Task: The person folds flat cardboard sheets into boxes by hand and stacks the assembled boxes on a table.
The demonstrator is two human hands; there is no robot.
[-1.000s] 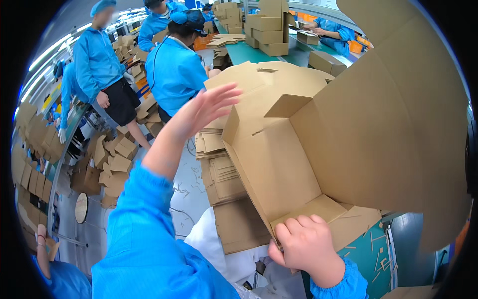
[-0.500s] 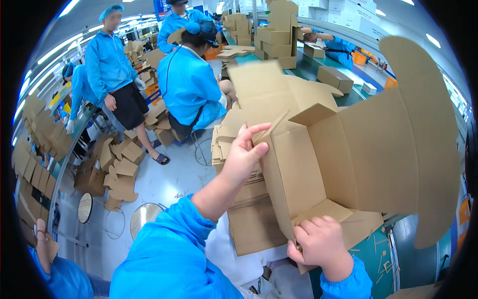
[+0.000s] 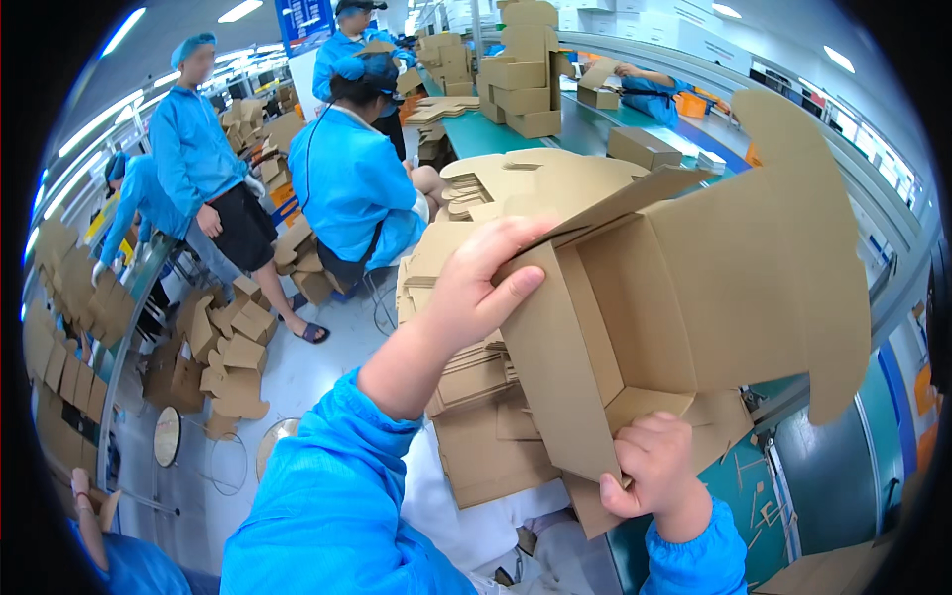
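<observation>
I hold a brown cardboard box (image 3: pixel 684 288), partly folded, up in front of me with its open inside facing me and a large lid flap standing out to the right. My left hand (image 3: pixel 481 283) grips the box's left side wall near the top, thumb pressed on the outside. My right hand (image 3: pixel 650 466) pinches the lower front flap at the bottom of the box. Both forearms are in blue sleeves.
Stacks of flat cardboard blanks (image 3: pixel 476 377) lie below the box. A seated person in blue (image 3: pixel 352 183) has their back to me, others stand at left (image 3: pixel 203 164). Folded boxes (image 3: pixel 521 84) sit on a green conveyor (image 3: pixel 575 134). Loose cartons (image 3: pixel 233 337) litter the floor.
My left hand came down from the air and took hold of the box's left wall. The box has swung round, its side walls folded up more squarely.
</observation>
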